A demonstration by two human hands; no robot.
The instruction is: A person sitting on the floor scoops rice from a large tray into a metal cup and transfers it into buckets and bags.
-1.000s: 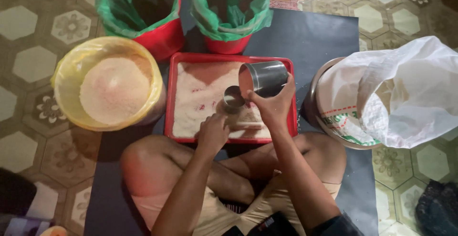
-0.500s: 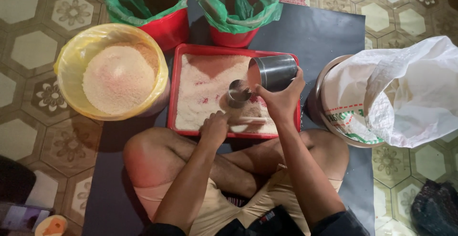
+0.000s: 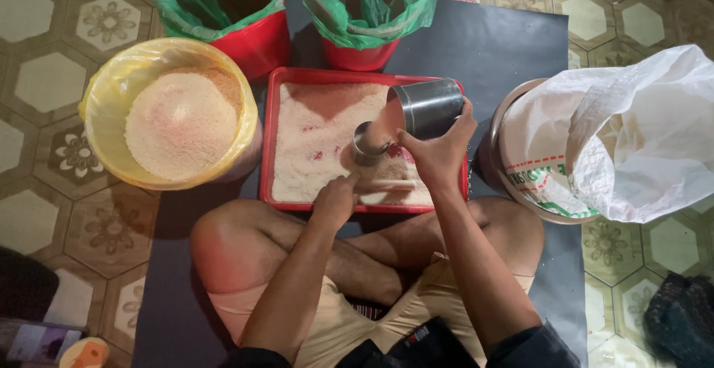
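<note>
At the centre of the frame the right hand [image 3: 439,152] reaches forward from the lap, its grip closed around a steel cup [image 3: 428,107] tipped on its side, mouth toward a smaller steel cup [image 3: 366,143] standing in the grain of the red tray [image 3: 297,76]. The left hand [image 3: 336,198] rests low on the tray, fingers curled on a thin stick [image 3: 387,184]. A yellow-lined bowl [image 3: 111,85] sits at the left, a white sack [image 3: 639,137] at the right.

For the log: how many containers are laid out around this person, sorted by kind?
Red buckets with green liners: 2
Yellow-lined basin of grain: 1
Red tray: 1
Metal cups: 2, the large one in the right hand, the small one standing in the tray
Tub with white sack: 1
Total: 7
</note>
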